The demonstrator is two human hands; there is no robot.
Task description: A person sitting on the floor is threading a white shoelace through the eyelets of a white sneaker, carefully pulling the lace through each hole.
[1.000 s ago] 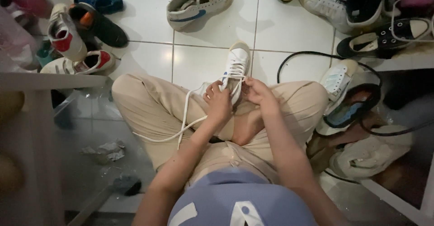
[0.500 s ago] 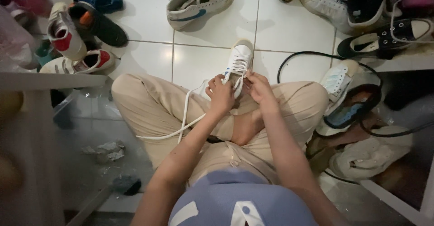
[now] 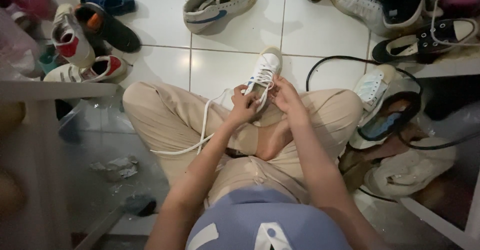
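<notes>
1. sneaker, white, lies toe-away on the white tiled floor, its heel end resting at the crossed legs of the seated person in beige trousers.
2. left hand sits at the near left side of the sneaker's lacing, fingers curled shut on the white lace; the lace's free end trails down over the left thigh.
3. right hand sits at the near right side of the lacing, touching the shoe; fingers pinched closed on a lace strand at the eyelets.
4. both hands are just beside each other, with the sneaker's toe projecting beyond them.
5. surroundings: a white high-top with blue stripe stands farther off on the floor; a black cable loops to the right; mixed shoes lie at the left and upper right; a blue cap brim fills the lower edge.
</notes>
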